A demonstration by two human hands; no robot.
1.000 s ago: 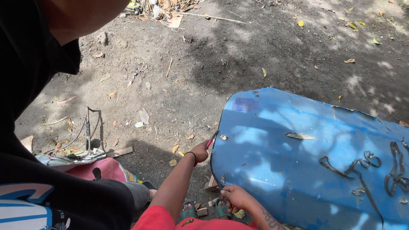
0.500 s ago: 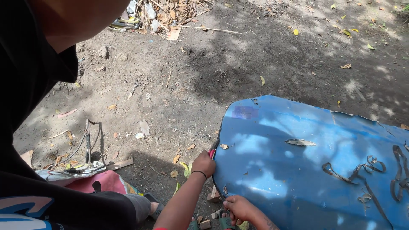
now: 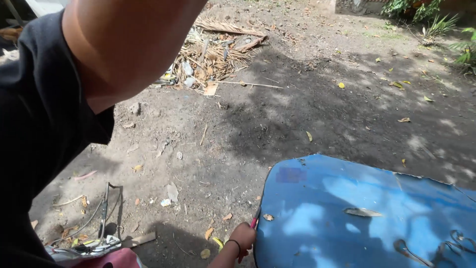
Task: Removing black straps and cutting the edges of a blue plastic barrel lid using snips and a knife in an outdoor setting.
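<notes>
One hand [image 3: 243, 237] shows, my left by its place, closed on a thin red tool at the left edge of the blue metal panel [image 3: 357, 213] lying on dirt ground [image 3: 297, 114]. My right hand is unseen. Work looks barely begun; the panel's edge seems intact.

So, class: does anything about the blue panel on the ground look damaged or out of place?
Yes. The blue panel lies flat on bare dirt, with dark scrape marks near its lower right and a chipped upper edge. A dry leaf rests on it. One hand grips its left edge.
</notes>
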